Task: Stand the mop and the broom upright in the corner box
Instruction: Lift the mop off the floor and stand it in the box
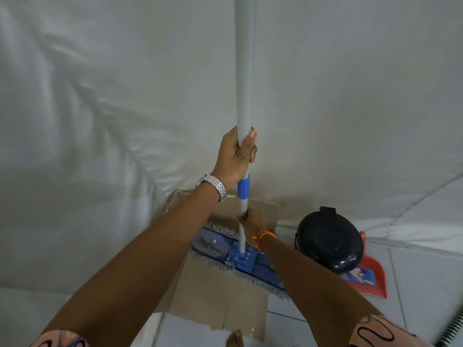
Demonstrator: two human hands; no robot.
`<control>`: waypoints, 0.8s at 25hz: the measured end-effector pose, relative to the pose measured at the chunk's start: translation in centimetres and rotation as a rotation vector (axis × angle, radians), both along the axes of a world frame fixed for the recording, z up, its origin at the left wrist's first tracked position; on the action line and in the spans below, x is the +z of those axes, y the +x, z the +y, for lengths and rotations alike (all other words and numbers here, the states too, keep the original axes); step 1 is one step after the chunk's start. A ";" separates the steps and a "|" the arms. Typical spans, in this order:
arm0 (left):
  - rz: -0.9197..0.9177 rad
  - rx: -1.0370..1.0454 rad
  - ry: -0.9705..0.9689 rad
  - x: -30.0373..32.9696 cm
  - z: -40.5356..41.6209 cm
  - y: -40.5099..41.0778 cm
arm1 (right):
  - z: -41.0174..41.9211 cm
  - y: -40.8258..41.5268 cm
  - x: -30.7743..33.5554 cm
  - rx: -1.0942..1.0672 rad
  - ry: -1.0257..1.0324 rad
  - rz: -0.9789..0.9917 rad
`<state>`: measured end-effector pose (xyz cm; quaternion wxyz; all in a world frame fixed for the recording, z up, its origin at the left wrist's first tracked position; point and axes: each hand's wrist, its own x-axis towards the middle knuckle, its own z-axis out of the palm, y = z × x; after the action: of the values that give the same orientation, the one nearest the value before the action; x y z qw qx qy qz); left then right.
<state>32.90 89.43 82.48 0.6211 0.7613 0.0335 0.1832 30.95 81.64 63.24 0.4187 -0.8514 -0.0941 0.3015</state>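
1. Gripping the pale grey metal mop handle [244, 83], the left hand [235, 156] has its fingers wrapped tight round it just above a blue plastic collar [243, 186]; a silver link watch [215, 187] sits on that wrist.
2. Lower down, the right hand [251, 221] closes round the thinner part of the same pole (an orange thread bracelet [263, 236] circles that wrist).
3. Held upright, the pole ends in a flat blue mop head with grey fringe [225, 249], which lies across the open brown cardboard box [220, 296] in the corner against white sheeting [100, 96].
4. Right of the box stands a round black lidded bin [330, 240], with a red plastic dustpan [370, 279] just beside it on the white tiled floor [421, 284].
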 end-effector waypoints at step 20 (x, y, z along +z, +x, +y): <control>0.152 -0.201 0.022 -16.9 10.9 7.2 | 10.8 6.9 -16.5 -0.131 -0.121 0.180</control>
<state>40.06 100.31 65.55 0.6238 0.7791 0.0019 0.0621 37.88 92.46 46.78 0.3922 -0.8490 0.0182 0.3537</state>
